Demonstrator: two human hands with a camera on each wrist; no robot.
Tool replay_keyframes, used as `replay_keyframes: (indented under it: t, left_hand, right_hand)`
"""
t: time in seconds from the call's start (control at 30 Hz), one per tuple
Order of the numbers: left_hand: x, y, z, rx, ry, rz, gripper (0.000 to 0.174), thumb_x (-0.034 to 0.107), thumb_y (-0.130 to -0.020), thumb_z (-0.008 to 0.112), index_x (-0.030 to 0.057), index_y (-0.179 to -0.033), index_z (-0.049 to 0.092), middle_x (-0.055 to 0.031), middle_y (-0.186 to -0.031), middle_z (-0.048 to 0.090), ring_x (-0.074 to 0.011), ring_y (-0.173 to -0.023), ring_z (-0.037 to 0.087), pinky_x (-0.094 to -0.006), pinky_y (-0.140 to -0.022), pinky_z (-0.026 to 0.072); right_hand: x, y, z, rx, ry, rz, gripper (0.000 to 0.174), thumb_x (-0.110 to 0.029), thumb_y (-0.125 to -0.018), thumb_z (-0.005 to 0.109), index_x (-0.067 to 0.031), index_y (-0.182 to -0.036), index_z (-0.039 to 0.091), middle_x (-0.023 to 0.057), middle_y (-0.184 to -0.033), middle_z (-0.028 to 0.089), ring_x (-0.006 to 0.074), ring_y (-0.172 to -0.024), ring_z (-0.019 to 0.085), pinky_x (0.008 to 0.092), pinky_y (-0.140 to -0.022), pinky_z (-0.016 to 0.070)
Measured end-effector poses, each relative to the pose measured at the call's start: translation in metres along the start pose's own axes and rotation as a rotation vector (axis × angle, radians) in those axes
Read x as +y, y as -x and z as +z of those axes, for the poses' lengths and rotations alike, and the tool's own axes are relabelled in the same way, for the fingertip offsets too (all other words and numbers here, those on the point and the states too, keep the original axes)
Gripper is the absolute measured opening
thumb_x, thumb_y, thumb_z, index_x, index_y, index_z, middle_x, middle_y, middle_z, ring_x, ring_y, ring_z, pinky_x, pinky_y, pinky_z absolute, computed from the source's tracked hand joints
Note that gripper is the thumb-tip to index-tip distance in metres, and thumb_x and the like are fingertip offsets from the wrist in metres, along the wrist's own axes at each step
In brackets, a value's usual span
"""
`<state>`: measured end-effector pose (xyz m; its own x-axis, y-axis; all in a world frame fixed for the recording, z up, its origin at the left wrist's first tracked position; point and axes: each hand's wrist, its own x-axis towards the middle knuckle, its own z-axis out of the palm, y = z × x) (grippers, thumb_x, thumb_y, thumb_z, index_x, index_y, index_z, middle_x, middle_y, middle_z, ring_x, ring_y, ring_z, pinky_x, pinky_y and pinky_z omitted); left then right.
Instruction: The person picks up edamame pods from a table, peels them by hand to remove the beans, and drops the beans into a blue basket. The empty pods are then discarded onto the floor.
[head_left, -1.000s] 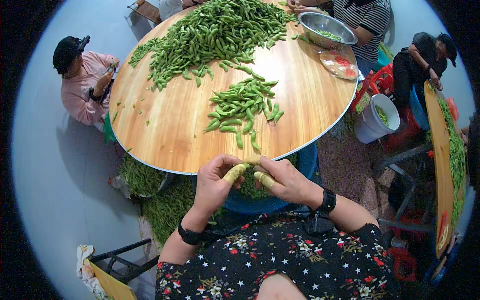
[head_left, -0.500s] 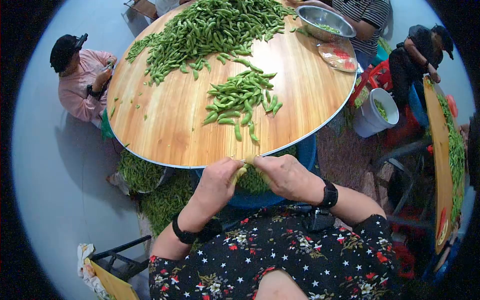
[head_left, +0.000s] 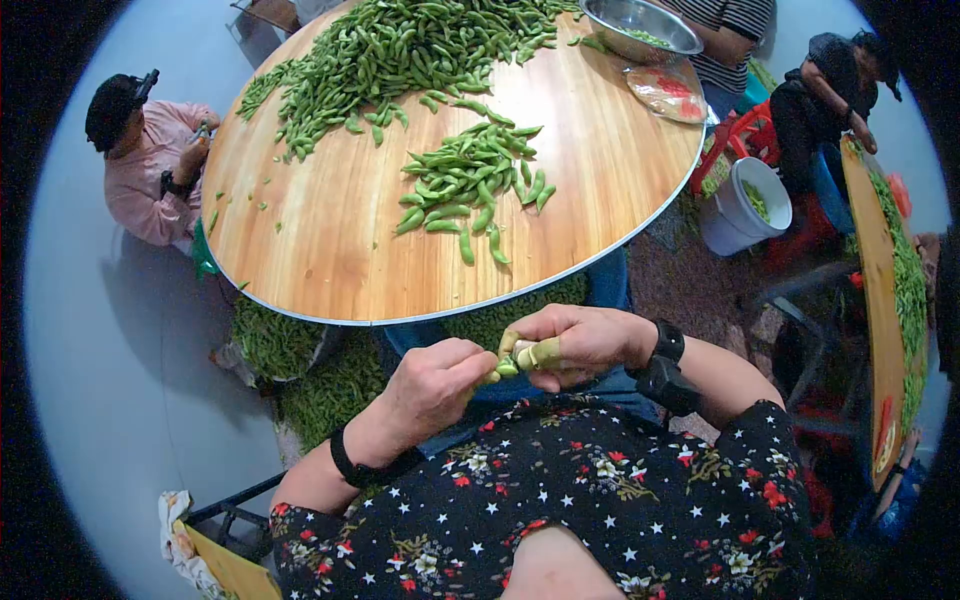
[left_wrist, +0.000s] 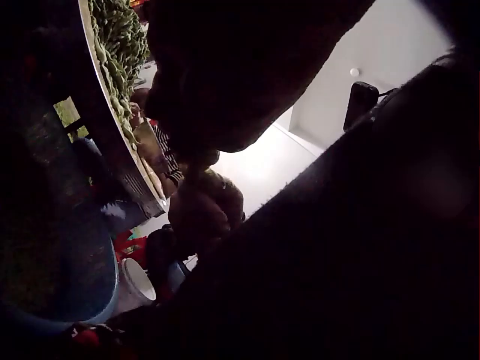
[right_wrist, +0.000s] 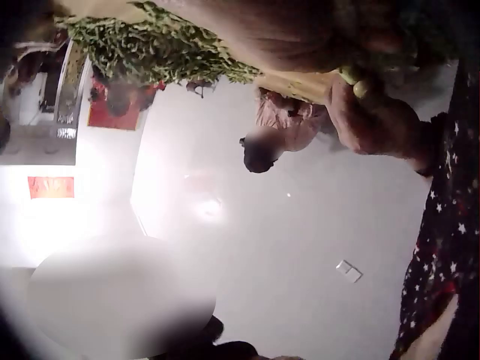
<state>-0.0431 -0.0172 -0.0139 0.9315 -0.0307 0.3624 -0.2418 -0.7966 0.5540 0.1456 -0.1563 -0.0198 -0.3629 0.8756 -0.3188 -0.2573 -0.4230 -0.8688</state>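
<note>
In the head view a green soybean pod [head_left: 508, 368] is pinched between both hands, just in front of the chest and short of the table edge. My left hand [head_left: 432, 388] grips its near end with thumb and forefinger. My right hand [head_left: 580, 342] curls its fingers and thumb about the other end; yellowish coverings show on its fingertips. The right wrist view shows the left hand [right_wrist: 371, 124] at the pod. Ahead on the round wooden table [head_left: 330, 240] lies a small heap of soybean pods [head_left: 470, 175]. The left wrist view is mostly dark.
A large pile of pods [head_left: 400, 60] covers the far side of the table. A metal bowl [head_left: 640, 30] and a plastic bag [head_left: 668, 92] stand at the far right. Below the near edge is a blue tub [head_left: 605, 285]. A white bucket [head_left: 745, 210] stands right; people sit around.
Both hands have drawn back from the table edge toward the chest. The right hand has turned so its fingers and the green pod show. The small heap looks unchanged.
</note>
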Motion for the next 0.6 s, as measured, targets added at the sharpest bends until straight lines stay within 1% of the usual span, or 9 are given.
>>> replay_keyframes:
  t: [0.07,0.2,0.27,0.3,0.33,0.4,0.47,0.53,0.6]
  left_hand:
    - [-0.001,0.001,0.003,0.012,0.007,0.046,0.02,-0.002,-0.072,0.063,0.0024,-0.091,0.059,-0.0099,-0.077,0.058,-0.0255,-0.067,0.06,-0.0339,-0.056,0.0492]
    - [-0.001,0.001,0.006,0.009,-0.129,0.08,0.02,-0.001,-0.072,0.061,0.0021,-0.091,0.058,-0.009,-0.075,0.056,-0.0249,-0.066,0.06,-0.0339,-0.055,0.0485]
    - [0.002,0.001,0.009,0.01,-0.185,0.059,0.02,0.0,-0.072,0.061,0.0018,-0.092,0.058,-0.0089,-0.075,0.056,-0.025,-0.066,0.059,-0.0339,-0.055,0.0483]
    - [0.004,0.001,0.011,0.047,-0.18,-0.023,0.02,-0.001,-0.072,0.061,0.002,-0.091,0.058,-0.0093,-0.074,0.055,-0.0257,-0.066,0.059,-0.0345,-0.056,0.0483]
    - [0.004,-0.002,0.013,0.086,-0.176,-0.105,0.02,-0.001,-0.071,0.061,0.0022,-0.091,0.058,-0.0096,-0.073,0.055,-0.0265,-0.066,0.059,-0.0352,-0.056,0.0483]
    - [0.003,-0.008,0.019,0.183,-0.154,-0.135,0.019,-0.002,-0.071,0.061,0.0024,-0.09,0.058,-0.01,-0.072,0.054,-0.0272,-0.066,0.058,-0.0359,-0.056,0.0481]
    - [0.005,-0.013,0.027,0.328,-0.121,-0.207,0.016,-0.002,-0.072,0.061,0.0028,-0.087,0.057,-0.0111,-0.071,0.053,-0.0287,-0.065,0.058,-0.0372,-0.056,0.0477]
    - [0.009,-0.016,0.026,0.314,-0.152,-0.229,0.015,-0.001,-0.073,0.062,0.0028,-0.086,0.056,-0.0111,-0.07,0.053,-0.0284,-0.065,0.057,-0.0371,-0.056,0.0476]
    - [0.012,-0.017,0.027,0.274,-0.245,-0.225,0.012,0.003,-0.075,0.063,0.0023,-0.083,0.054,-0.0103,-0.068,0.05,-0.0271,-0.064,0.056,-0.0364,-0.055,0.0464]
  right_hand:
    - [0.006,-0.001,-0.001,-0.031,-0.149,0.052,0.021,-0.026,-0.096,0.052,-0.007,-0.105,0.057,-0.0006,-0.065,0.057,0.0036,-0.043,0.04,0.0187,-0.039,0.0273]
    - [0.009,-0.002,0.003,-0.001,-0.147,0.046,0.02,-0.027,-0.097,0.052,-0.008,-0.102,0.056,0.0001,-0.066,0.057,0.0036,-0.044,0.041,0.0185,-0.039,0.0288]
    - [0.01,-0.003,0.006,0.139,-0.109,-0.004,0.02,-0.025,-0.097,0.05,-0.006,-0.101,0.055,0.0009,-0.069,0.058,0.0067,-0.051,0.049,0.0204,-0.046,0.037]
    - [0.011,-0.004,0.009,0.134,-0.097,-0.009,0.02,-0.025,-0.097,0.05,-0.006,-0.101,0.055,0.0009,-0.069,0.058,0.0067,-0.051,0.049,0.0204,-0.046,0.037]
    - [0.013,-0.006,0.012,0.223,-0.065,-0.112,0.019,-0.024,-0.096,0.051,-0.0052,-0.1,0.055,0.0013,-0.071,0.059,0.0075,-0.052,0.051,0.0209,-0.046,0.0387]
    - [0.019,-0.011,0.017,0.358,-0.036,-0.277,0.018,-0.021,-0.096,0.052,-0.0034,-0.099,0.053,0.0031,-0.078,0.062,0.0095,-0.054,0.055,0.0222,-0.049,0.0431]
    - [0.017,-0.012,0.021,0.419,-0.012,-0.313,0.017,-0.02,-0.096,0.052,-0.0035,-0.099,0.053,0.0036,-0.079,0.062,0.0096,-0.055,0.056,0.0222,-0.049,0.0431]
    - [0.017,-0.015,0.02,0.496,-0.008,-0.326,0.016,-0.018,-0.094,0.053,-0.0037,-0.099,0.054,0.0044,-0.08,0.064,0.0094,-0.056,0.056,0.0218,-0.048,0.0427]
    - [0.021,-0.017,0.012,0.451,-0.107,-0.291,0.016,-0.019,-0.093,0.054,-0.0036,-0.099,0.054,0.0041,-0.08,0.064,0.0093,-0.056,0.056,0.0218,-0.048,0.0428]
